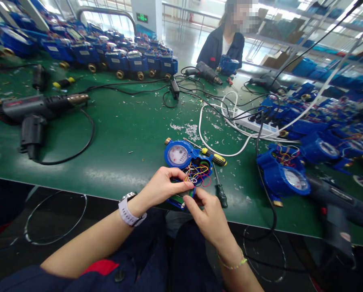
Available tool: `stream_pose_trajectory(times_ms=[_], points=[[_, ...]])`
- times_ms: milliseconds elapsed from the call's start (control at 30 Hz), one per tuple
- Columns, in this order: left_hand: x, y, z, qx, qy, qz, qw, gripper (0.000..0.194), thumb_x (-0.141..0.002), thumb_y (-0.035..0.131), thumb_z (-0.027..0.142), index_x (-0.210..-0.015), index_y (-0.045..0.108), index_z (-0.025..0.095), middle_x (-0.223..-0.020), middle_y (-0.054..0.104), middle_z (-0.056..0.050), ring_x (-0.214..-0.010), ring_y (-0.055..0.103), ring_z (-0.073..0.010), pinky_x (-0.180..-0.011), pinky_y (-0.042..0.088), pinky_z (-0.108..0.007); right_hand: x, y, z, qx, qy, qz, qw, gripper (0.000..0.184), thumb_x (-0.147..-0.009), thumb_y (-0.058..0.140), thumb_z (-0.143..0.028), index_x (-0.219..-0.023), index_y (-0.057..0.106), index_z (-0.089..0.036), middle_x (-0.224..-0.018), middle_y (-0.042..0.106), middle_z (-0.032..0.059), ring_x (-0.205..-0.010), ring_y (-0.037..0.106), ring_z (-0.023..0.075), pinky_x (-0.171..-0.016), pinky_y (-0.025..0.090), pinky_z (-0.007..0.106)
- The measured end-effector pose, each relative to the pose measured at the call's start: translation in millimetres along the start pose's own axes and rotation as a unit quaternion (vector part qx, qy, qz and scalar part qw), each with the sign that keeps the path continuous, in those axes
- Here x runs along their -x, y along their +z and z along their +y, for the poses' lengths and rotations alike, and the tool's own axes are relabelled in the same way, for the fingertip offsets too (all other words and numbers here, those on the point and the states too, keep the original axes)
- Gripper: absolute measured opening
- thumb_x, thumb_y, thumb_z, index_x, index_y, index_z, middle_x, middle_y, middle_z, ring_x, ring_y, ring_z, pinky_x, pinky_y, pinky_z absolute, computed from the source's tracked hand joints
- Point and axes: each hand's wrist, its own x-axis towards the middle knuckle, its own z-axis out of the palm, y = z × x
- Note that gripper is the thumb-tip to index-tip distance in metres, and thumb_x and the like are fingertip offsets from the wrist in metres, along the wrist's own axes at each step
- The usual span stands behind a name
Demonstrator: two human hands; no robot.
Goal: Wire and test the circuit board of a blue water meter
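Note:
A blue water meter [178,155] with a round dial lies at the front of the green bench, its wiring compartment open. Thin coloured wires [198,172] loop out of that compartment. My left hand [165,185] pinches the wires between thumb and index finger. Just below it sits a green circuit board [178,198] in a blue housing at the bench edge. My right hand [208,211] has its fingers closed on the right side of this board; the exact contact is partly hidden. A yellow-black screwdriver [214,156] and a dark-handled screwdriver [221,194] lie right beside the meter.
A heat gun [37,111] lies at left, another heat gun [342,207] at right. Blue meters [117,59] stand in rows behind; more meters [291,174] crowd the right. A white power strip [257,121] with cables crosses the bench. A person [221,46] is opposite.

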Motion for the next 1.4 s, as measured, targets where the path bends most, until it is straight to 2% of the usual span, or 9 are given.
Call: stream_pose_trajectory(times_ms=[233,367,467,533,600,733,900,1200,1400], points=[[-29,-11.0,27,-0.036,-0.013,-0.076,0.996,0.047,-0.068,0.068,0.056,-0.060,0.053,0.012,-0.054,0.043,0.002,-0.051,0.033,-0.0069,-0.047,0.021,-0.022,-14,-26,-26,0.082,-0.047,0.021,0.995,0.035,-0.089,0.047,-0.043,-0.066,0.045,-0.017,-0.059,0.046,-0.0005,-0.055,0.039,0.0131,-0.054,0.025,0.027],[-39,-18.4,35,-0.168,0.068,-0.087,0.980,0.048,-0.082,0.056,0.054,-0.058,0.053,0.012,-0.052,0.048,0.001,-0.047,0.037,-0.0073,-0.045,0.025,-0.022,-20,-50,-12,-0.091,0.006,-0.071,0.993,0.037,-0.089,0.050,-0.047,-0.069,0.049,-0.016,-0.065,0.048,0.0007,-0.059,0.041,0.0136,-0.055,0.032,0.025],[-40,-27.7,30,-0.217,0.170,-0.001,0.961,0.029,-0.088,0.052,0.038,-0.081,0.064,0.013,-0.068,0.061,-0.002,-0.053,0.049,-0.0091,-0.054,0.038,-0.023,-21,-68,3,-0.220,0.061,-0.102,0.968,0.039,-0.088,0.057,-0.051,-0.077,0.059,-0.014,-0.071,0.056,0.0036,-0.065,0.048,0.0164,-0.061,0.039,0.026],[-40,-31.1,23,-0.286,0.302,0.044,0.908,0.022,-0.086,0.053,0.025,-0.101,0.065,0.015,-0.086,0.066,-0.005,-0.072,0.058,-0.0131,-0.072,0.045,-0.028,-21,-76,8,-0.262,0.090,-0.111,0.955,0.040,-0.084,0.063,-0.052,-0.077,0.062,-0.013,-0.070,0.057,0.0040,-0.066,0.051,0.0173,-0.062,0.040,0.026],[-39,-29.8,18,-0.352,0.425,-0.001,0.834,0.037,-0.085,0.052,0.017,-0.121,0.059,0.019,-0.114,0.063,-0.008,-0.105,0.058,-0.0190,-0.096,0.041,-0.036,-21,-80,7,-0.282,0.110,-0.131,0.944,0.039,-0.082,0.067,-0.053,-0.079,0.065,-0.013,-0.069,0.057,0.0038,-0.067,0.051,0.0176,-0.064,0.041,0.026],[-43,-20.1,17,-0.386,0.506,-0.113,0.763,0.041,-0.089,0.051,0.018,-0.129,0.052,0.021,-0.130,0.058,-0.007,-0.128,0.047,-0.0205,-0.114,0.023,-0.042,-25,-79,-3,-0.272,0.117,-0.172,0.940,0.041,-0.083,0.068,-0.054,-0.076,0.065,-0.013,-0.068,0.056,0.0032,-0.063,0.047,0.0151,-0.061,0.039,0.024],[-54,-22.0,15,-0.411,0.529,-0.027,0.742,0.026,-0.097,0.044,0.031,-0.091,0.067,0.022,-0.089,0.069,-0.001,-0.094,0.060,-0.0146,-0.108,0.029,-0.036,-28,-76,-11,-0.221,0.109,-0.202,0.948,0.041,-0.088,0.063,-0.054,-0.080,0.064,-0.013,-0.075,0.058,0.0033,-0.064,0.048,0.0143,-0.064,0.041,0.024],[-59,-51.8,-12,-0.407,0.520,0.095,0.745,0.015,-0.091,0.058,0.034,-0.086,0.069,0.025,-0.084,0.067,0.002,-0.095,0.055,-0.0162,-0.107,0.029,-0.039,-6,-68,-2,-0.236,0.102,-0.149,0.955,0.030,-0.096,0.054,-0.045,-0.097,0.065,-0.016,-0.086,0.062,0.0047,-0.077,0.057,0.0182,-0.075,0.046,0.028],[-36,-53.9,-9,-0.317,0.481,0.085,0.813,0.015,-0.087,0.056,0.016,-0.096,0.067,0.019,-0.096,0.066,-0.004,-0.096,0.057,-0.0163,-0.095,0.041,-0.035,7,-47,-4,-0.060,0.061,-0.118,0.989,0.037,-0.096,0.046,-0.049,-0.079,0.051,-0.017,-0.076,0.053,0.0029,-0.074,0.050,0.0180,-0.067,0.041,0.026]])
